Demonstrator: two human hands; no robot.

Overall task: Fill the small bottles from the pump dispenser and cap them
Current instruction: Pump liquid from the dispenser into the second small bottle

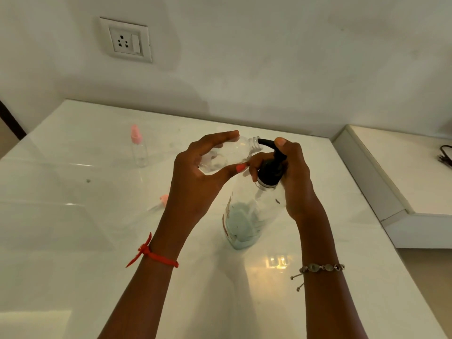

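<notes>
I work in what looks like a room of a home, at a glossy white table top set against a plain white painted wall. A white household wall socket with a rocker switch beside it sits in that wall, and to my right a white stepped ledge carries a black cable. A small clear plastic bottle with a pink spray cap stands on the top, which suits a dressing or washing corner.
</notes>
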